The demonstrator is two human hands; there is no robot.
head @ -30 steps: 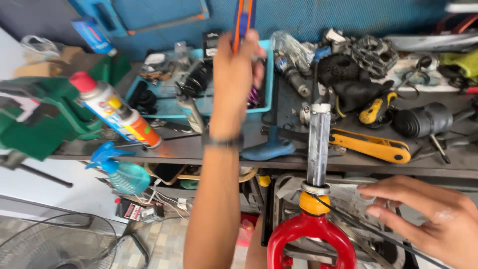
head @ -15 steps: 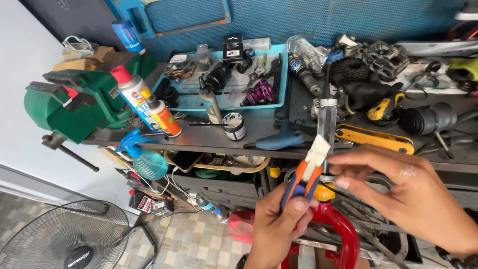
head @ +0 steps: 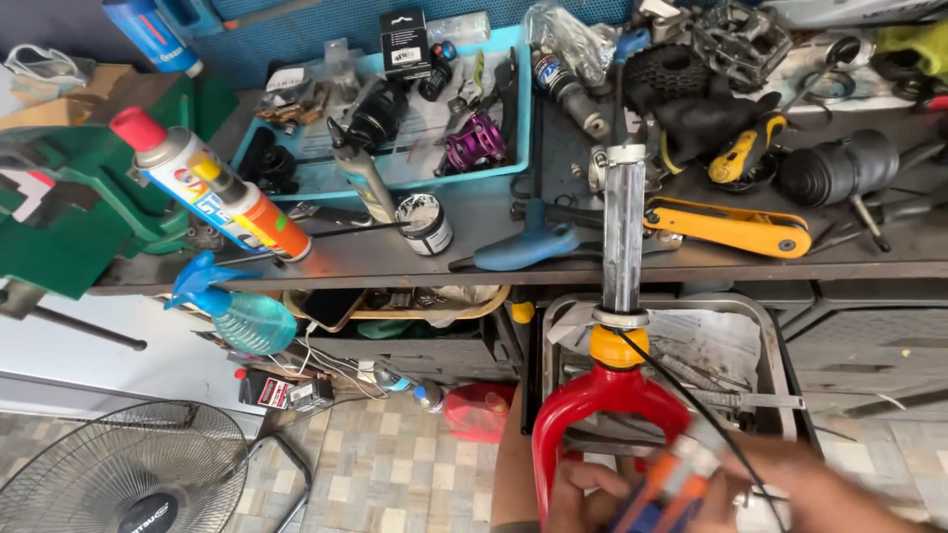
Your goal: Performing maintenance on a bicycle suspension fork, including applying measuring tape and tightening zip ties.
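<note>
Hands meet at the bottom edge of the head view, blurred. The left hand curls its fingers around the orange-handled tool, which stands just below the red fork crown. The right hand lies against the tool's other side; whether its fingers grip cannot be told. Above, the fork's steel tube rises past the workbench front edge.

A red bicycle fork stands upright before the worktop, its silver steerer tube rising above a yellow-orange ring. At the bottom edge, blurred orange-and-blue-handled pliers sit tilted against the fork's crown between both hands
</note>
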